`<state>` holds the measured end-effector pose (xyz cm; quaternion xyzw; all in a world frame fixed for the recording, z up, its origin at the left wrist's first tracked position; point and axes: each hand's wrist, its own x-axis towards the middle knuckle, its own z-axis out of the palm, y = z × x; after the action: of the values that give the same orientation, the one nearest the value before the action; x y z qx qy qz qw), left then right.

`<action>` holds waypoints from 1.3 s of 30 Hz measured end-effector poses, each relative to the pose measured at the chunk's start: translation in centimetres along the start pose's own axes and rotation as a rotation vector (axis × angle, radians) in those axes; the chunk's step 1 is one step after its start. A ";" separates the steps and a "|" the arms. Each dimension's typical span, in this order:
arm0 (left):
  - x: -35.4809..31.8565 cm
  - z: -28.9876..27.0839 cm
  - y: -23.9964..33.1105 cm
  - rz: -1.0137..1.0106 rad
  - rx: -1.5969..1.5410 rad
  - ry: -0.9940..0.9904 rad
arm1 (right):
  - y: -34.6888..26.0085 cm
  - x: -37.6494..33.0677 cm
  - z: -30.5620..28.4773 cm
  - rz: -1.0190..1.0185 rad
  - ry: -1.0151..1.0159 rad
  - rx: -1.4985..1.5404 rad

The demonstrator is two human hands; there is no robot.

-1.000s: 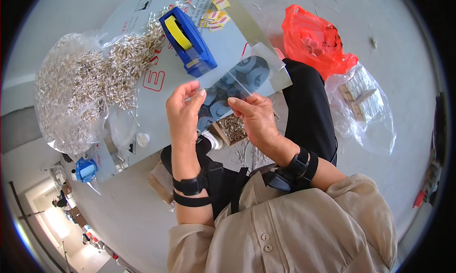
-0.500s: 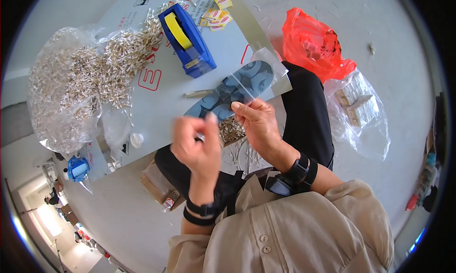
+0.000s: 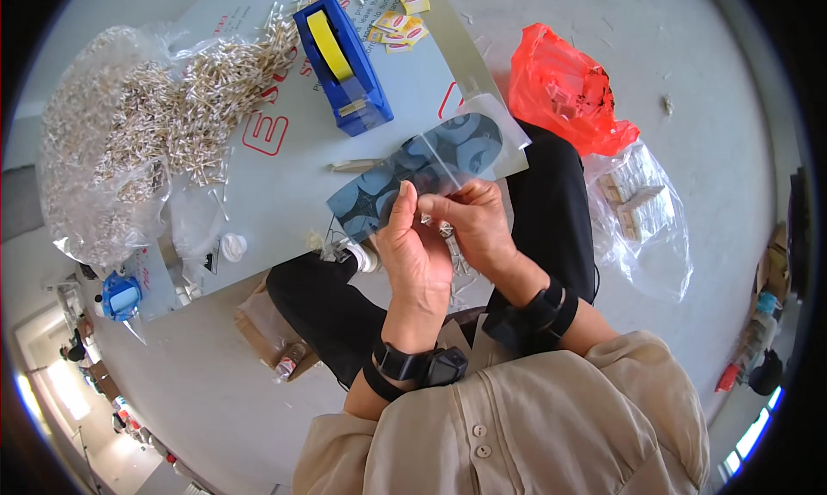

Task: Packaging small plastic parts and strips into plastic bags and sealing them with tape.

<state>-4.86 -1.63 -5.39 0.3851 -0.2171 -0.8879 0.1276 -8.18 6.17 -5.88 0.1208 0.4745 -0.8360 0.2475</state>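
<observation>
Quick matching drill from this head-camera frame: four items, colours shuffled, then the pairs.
Items:
1. tape dispenser
2. plastic bag right of the board
3. tape roll in the dispenser
4. pile of small sticks

Colours:
A. red-orange
B. pale beige
C. blue
D. yellow

Pairs: 1-C, 2-A, 3-D, 4-B

Board bare left of hands; tape dispenser [image 3: 343, 62], stick pile [image 3: 185, 107] beyond.
</observation>
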 end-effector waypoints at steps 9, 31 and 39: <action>0.1 0.3 2.3 0.132 -0.014 0.044 | 0.0 5.9 -2.9 -0.852 -0.255 -1.189; -0.8 0.9 4.5 0.244 0.052 0.115 | -12.1 12.2 -5.4 -0.054 -0.897 -1.586; -0.6 0.5 4.2 0.247 0.066 0.168 | -13.5 15.2 -6.4 0.473 -1.098 -1.144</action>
<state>-4.52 -4.91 -2.67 0.4325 -0.2804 -0.8225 0.2406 -28.44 12.83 -5.98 -0.3525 0.6003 -0.3315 0.6368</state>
